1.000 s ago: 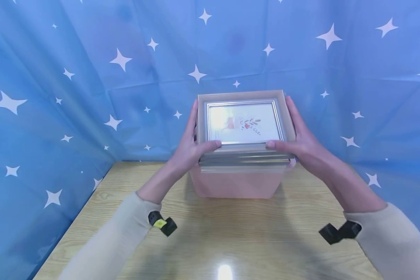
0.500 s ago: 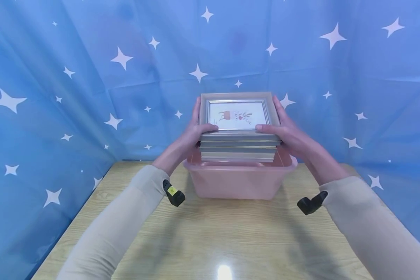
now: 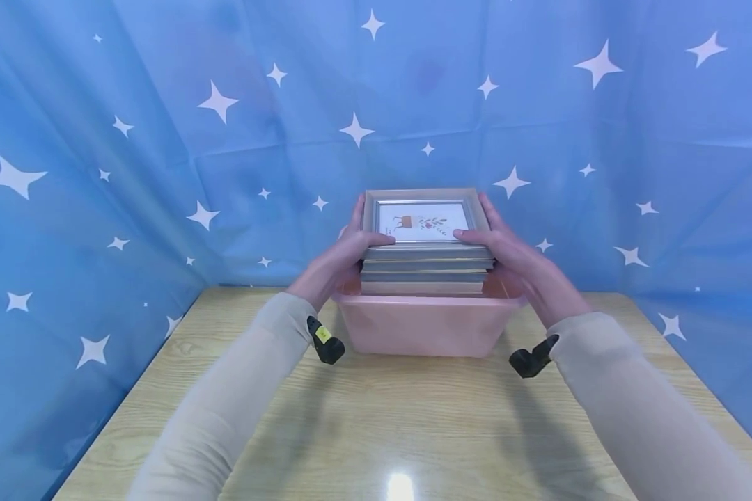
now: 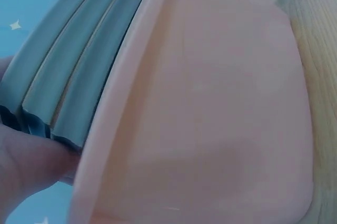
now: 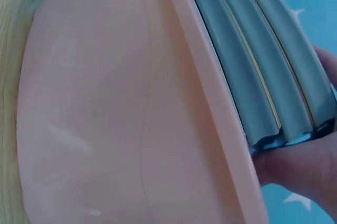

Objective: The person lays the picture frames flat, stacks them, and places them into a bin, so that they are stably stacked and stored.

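Observation:
A stack of several grey picture frames (image 3: 426,268) sits between my hands, its lower part dipping behind the front rim of a pink plastic bin (image 3: 429,327). The top frame lies face up and shows a small animal and leafy sprig. My left hand (image 3: 349,245) grips the stack's left side, thumb over the top frame's near edge. On the opposite side my right hand (image 3: 504,245) holds it the same way. In the left wrist view, the layered frame edges (image 4: 79,71) show just past the bin rim; the right wrist view has matching frame edges (image 5: 258,60). The stack's bottom is hidden.
The bin stands toward the back of a light wooden table (image 3: 407,410). A blue curtain with white stars (image 3: 163,139) hangs behind the table and along its left side. Each sleeve cuff carries a small black camera (image 3: 327,342).
Both hands have carried the stack of picture frames down and away toward the bin. Its bottom, first in front of and above the rim, is now behind it.

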`<state>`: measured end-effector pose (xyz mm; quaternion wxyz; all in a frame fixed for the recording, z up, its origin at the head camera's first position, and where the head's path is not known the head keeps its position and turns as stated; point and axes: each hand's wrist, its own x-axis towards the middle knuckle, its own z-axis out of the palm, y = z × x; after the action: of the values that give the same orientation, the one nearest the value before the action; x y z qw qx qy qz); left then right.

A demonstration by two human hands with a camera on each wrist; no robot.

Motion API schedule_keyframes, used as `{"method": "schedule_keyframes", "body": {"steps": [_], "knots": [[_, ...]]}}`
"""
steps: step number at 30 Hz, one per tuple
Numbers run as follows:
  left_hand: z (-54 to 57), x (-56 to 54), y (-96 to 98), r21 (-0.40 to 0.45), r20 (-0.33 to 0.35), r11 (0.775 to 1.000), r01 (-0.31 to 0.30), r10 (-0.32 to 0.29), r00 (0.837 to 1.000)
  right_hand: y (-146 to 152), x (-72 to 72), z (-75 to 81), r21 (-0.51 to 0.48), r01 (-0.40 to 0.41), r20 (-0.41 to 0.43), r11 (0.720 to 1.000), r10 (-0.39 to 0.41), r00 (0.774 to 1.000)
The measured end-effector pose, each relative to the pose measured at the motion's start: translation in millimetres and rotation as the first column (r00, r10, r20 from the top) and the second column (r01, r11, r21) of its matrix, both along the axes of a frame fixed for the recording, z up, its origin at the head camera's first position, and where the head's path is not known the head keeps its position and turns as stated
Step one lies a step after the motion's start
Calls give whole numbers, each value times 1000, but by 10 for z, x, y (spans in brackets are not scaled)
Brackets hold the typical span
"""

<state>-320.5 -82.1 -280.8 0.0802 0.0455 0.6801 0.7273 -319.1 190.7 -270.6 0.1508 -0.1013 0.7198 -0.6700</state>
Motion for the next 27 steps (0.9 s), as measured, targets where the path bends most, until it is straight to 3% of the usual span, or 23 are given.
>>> {"method": "schedule_keyframes", "body": {"steps": [8, 15, 27], "knots": [[-72, -51, 63, 37, 56, 997, -61, 59, 997, 0, -10, -26, -95, 3, 106, 996, 7, 994], [-146, -89, 48, 60, 92, 993, -106, 100, 991, -57, -88, -96, -90, 26, 115, 996, -16, 993], [-130, -62, 126, -1, 55, 994, -106, 106, 993, -22, -94, -239, -128, 85, 128, 988, -69, 989]]}}
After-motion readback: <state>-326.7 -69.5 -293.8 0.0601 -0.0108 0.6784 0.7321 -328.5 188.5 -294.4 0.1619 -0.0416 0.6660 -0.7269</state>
